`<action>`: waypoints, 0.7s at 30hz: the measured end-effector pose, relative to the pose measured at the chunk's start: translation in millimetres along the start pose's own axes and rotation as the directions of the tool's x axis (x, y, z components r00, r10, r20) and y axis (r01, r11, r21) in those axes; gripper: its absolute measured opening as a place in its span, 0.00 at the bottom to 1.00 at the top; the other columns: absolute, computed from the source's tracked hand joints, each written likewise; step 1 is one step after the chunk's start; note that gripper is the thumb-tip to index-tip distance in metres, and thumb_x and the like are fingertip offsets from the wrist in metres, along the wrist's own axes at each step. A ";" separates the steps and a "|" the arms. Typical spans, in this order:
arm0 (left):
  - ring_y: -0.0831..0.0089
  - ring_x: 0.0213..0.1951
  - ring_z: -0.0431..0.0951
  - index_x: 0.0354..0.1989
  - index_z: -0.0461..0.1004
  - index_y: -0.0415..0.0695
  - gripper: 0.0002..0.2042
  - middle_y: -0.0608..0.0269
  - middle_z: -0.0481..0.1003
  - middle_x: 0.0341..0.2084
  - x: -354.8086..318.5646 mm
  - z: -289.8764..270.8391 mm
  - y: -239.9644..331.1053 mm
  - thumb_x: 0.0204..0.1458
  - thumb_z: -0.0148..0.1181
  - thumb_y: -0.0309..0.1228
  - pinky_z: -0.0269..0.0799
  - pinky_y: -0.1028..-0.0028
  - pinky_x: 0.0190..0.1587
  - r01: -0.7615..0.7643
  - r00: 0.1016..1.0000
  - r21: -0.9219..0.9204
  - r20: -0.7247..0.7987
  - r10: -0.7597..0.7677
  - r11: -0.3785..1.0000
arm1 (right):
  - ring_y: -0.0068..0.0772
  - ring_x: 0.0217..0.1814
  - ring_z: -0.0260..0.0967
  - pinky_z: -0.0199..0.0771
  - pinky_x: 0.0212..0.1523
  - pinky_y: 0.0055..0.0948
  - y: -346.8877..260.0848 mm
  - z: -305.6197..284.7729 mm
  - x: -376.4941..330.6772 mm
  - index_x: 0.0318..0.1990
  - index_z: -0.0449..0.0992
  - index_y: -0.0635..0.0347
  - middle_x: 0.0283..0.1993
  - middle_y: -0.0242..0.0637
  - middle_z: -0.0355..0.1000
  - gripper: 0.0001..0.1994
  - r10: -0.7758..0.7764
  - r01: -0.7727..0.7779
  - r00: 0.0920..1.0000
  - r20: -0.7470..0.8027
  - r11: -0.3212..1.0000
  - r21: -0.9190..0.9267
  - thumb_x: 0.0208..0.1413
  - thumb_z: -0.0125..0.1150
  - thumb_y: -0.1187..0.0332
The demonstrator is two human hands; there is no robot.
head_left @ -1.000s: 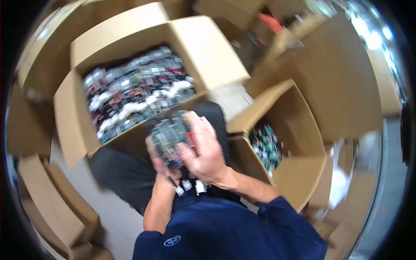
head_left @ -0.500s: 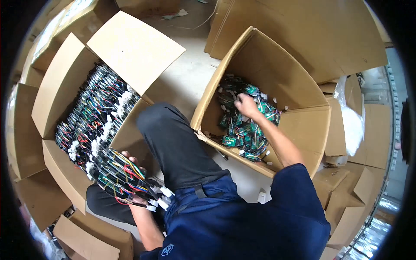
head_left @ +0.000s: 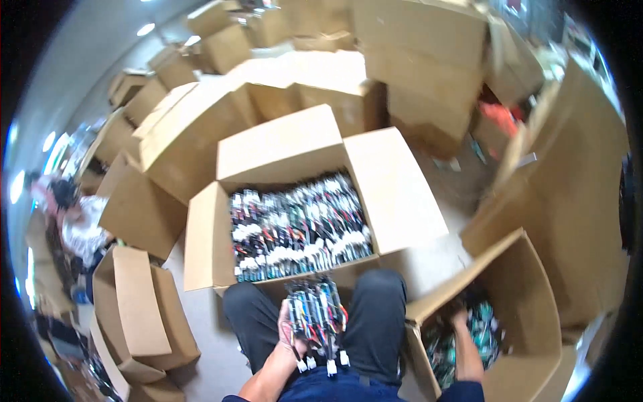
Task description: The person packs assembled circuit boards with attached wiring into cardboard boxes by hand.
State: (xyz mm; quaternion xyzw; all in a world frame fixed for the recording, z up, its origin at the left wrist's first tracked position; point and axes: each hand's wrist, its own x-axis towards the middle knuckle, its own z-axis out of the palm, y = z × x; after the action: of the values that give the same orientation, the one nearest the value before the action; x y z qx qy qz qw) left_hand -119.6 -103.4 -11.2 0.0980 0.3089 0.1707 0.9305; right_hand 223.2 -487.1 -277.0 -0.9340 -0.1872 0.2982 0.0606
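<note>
A thick bundle of wired circuit boards [head_left: 316, 311] rests in my left hand [head_left: 289, 328], whose fingers are wrapped round its side. Coloured wires and white plugs hang from its near end, over my lap. Down in the cardboard box at my right [head_left: 519, 275], my right hand [head_left: 459, 316] is among loose green circuit boards [head_left: 483, 328]. Blur and shadow hide that hand's fingertips, so what they grip does not show. In front of my knees stands an open box [head_left: 201, 234] packed with rows of similar wired boards [head_left: 301, 228], their white plugs in lines.
An open carton [head_left: 142, 301] stands at the left, close to another person [head_left: 84, 224]. Large cartons [head_left: 201, 134] stand beyond the packed box. Tall cardboard sheets [head_left: 556, 181] rise at the right behind the box of loose boards. Grey floor [head_left: 429, 264] shows between the boxes.
My view has swung left and up, bringing the packed box to the middle. My left hand still holds the bundle; my right hand is still inside the right box.
</note>
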 end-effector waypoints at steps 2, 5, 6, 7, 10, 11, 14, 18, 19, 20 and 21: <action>0.37 0.61 0.72 0.71 0.62 0.39 0.49 0.35 0.69 0.62 -0.9 1.4 0.3 0.50 0.58 0.66 0.67 0.36 0.62 0.000 0.998 -0.022 0.058 0.001 1.000 | 0.43 0.60 0.74 0.77 0.57 0.37 47.9 -7.5 -28.5 0.60 0.74 0.59 0.58 0.42 0.76 0.22 0.099 0.041 0.981 -0.170 0.743 0.668 0.62 0.64 0.60; 0.37 0.61 0.72 0.70 0.62 0.38 0.47 0.36 0.70 0.62 -7.2 20.0 11.3 0.52 0.55 0.67 0.68 0.37 0.62 0.046 0.966 -0.086 0.256 -0.023 0.995 | 0.29 0.44 0.76 0.78 0.49 0.30 52.9 -97.9 -96.1 0.53 0.75 0.57 0.43 0.31 0.77 0.15 0.110 -0.167 0.980 0.163 0.027 0.986 0.60 0.67 0.68; 0.37 0.61 0.72 0.70 0.63 0.38 0.47 0.36 0.70 0.62 -7.5 27.7 15.0 0.52 0.55 0.67 0.69 0.37 0.61 0.115 0.922 -0.121 0.382 -0.061 0.986 | 0.26 0.40 0.75 0.78 0.46 0.29 11.1 -142.0 -135.2 0.52 0.76 0.56 0.40 0.28 0.76 0.13 0.007 0.113 0.993 -0.114 -0.157 0.981 0.61 0.66 0.69; 0.36 0.60 0.73 0.70 0.63 0.37 0.46 0.36 0.70 0.61 -10.4 40.5 14.3 0.54 0.53 0.67 0.70 0.37 0.61 0.094 0.924 -0.169 0.382 -0.023 0.981 | 0.26 0.42 0.74 0.76 0.48 0.30 -5.1 -184.6 -165.0 0.53 0.75 0.57 0.41 0.28 0.75 0.13 -0.014 0.229 0.972 -0.235 -0.170 0.959 0.62 0.66 0.69; 0.34 0.61 0.72 0.70 0.63 0.38 0.43 0.35 0.71 0.60 -11.0 64.9 10.0 0.60 0.47 0.64 0.71 0.36 0.60 0.213 0.869 -0.302 0.494 -0.038 0.929 | 0.28 0.50 0.74 0.74 0.57 0.31 -104.9 -269.8 -235.6 0.57 0.72 0.62 0.49 0.33 0.74 0.20 0.086 0.542 0.838 -0.538 -0.028 0.840 0.56 0.65 0.77; 0.34 0.64 0.69 0.72 0.62 0.40 0.44 0.28 0.67 0.63 -9.8 72.3 5.3 0.58 0.52 0.65 0.66 0.40 0.65 0.324 0.811 -0.342 0.580 -0.073 0.882 | 0.29 0.52 0.74 0.74 0.58 0.32 -110.2 -272.8 -239.7 0.58 0.72 0.63 0.51 0.34 0.75 0.23 0.046 0.578 0.814 -0.580 0.048 0.815 0.53 0.67 0.78; 0.33 0.68 0.63 0.72 0.61 0.40 0.43 0.31 0.65 0.65 -8.7 83.4 -8.7 0.60 0.49 0.65 0.66 0.36 0.64 0.391 0.744 -0.274 0.656 -0.127 0.878 | 0.32 0.52 0.76 0.77 0.58 0.37 -216.3 -279.9 -272.1 0.52 0.74 0.63 0.51 0.36 0.77 0.20 -0.044 0.752 0.649 -0.759 0.184 0.633 0.50 0.72 0.79; 0.40 0.69 0.64 0.70 0.64 0.42 0.39 0.41 0.71 0.61 -38.9 98.3 -16.2 0.62 0.45 0.63 0.66 0.39 0.66 0.383 0.770 -0.252 0.619 -0.156 0.888 | 0.46 0.47 0.77 0.81 0.46 0.41 -296.5 -265.7 -265.2 0.44 0.76 0.63 0.48 0.46 0.76 0.16 -0.568 0.863 -0.218 -0.794 0.267 -0.428 0.47 0.72 0.76; 0.40 0.69 0.64 0.70 0.64 0.42 0.39 0.41 0.71 0.61 -42.7 93.0 -15.7 0.62 0.45 0.63 0.66 0.39 0.66 0.391 0.769 -0.263 0.620 -0.155 0.882 | 0.48 0.47 0.77 0.82 0.45 0.41 -319.3 -260.9 -269.8 0.45 0.76 0.64 0.48 0.47 0.76 0.15 -0.644 0.807 -0.285 -0.710 0.239 -0.540 0.48 0.69 0.76; 0.42 0.68 0.66 0.69 0.65 0.43 0.38 0.42 0.72 0.60 -45.4 85.2 -14.2 0.63 0.44 0.62 0.66 0.40 0.65 0.309 0.785 -0.230 0.609 -0.111 0.923 | 0.49 0.48 0.77 0.82 0.46 0.42 -338.2 -258.0 -272.4 0.46 0.75 0.66 0.49 0.49 0.76 0.15 -0.721 0.786 -0.313 -0.618 0.168 -0.595 0.50 0.67 0.77; 0.44 0.66 0.67 0.69 0.66 0.43 0.37 0.44 0.73 0.60 -47.6 75.5 -11.7 0.63 0.44 0.62 0.67 0.42 0.65 0.221 0.802 -0.201 0.594 -0.061 0.954 | 0.51 0.49 0.77 0.82 0.48 0.43 -349.4 -253.0 -269.9 0.47 0.75 0.68 0.50 0.51 0.75 0.15 -0.769 0.803 -0.298 -0.565 0.118 -0.584 0.50 0.66 0.77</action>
State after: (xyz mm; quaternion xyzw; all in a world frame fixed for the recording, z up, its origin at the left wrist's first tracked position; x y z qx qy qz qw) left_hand -106.4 -138.0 70.8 -0.0009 -0.0089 0.1013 0.9948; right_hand 57.3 -269.2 151.9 -0.5638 -0.6976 -0.2866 0.3366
